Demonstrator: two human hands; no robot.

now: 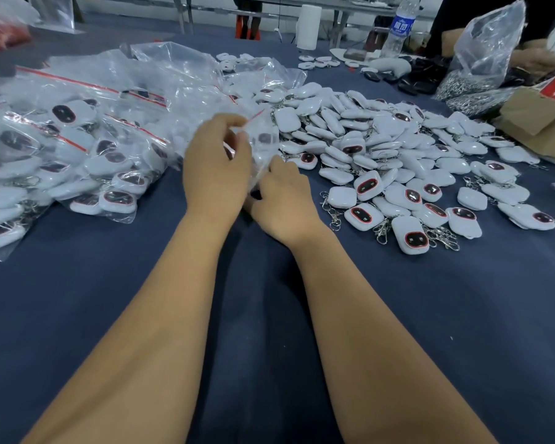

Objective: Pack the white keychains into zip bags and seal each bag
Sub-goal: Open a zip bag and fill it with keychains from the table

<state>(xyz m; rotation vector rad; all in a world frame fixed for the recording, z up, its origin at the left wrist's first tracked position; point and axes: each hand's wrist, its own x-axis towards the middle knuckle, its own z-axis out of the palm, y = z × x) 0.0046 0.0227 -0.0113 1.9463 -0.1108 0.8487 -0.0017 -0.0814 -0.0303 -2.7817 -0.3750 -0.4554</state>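
Observation:
A clear zip bag (263, 136) with a red seal strip is held up between my two hands at the table's middle; a white keychain shows dimly inside it. My left hand (217, 165) pinches the bag's top near the red strip. My right hand (284, 200) grips the bag's lower part, fingers curled under the plastic. A large heap of loose white keychains (398, 161) with dark red-rimmed faces and metal clips lies to the right. Filled zip bags (68, 149) pile up on the left.
The table has a dark blue cloth (269, 315). A water bottle (399, 27), a white paper roll (308, 27), a plastic bag of metal rings (481, 59) and a cardboard box (539, 120) stand at the back right. Something red (0, 36) lies at the far left.

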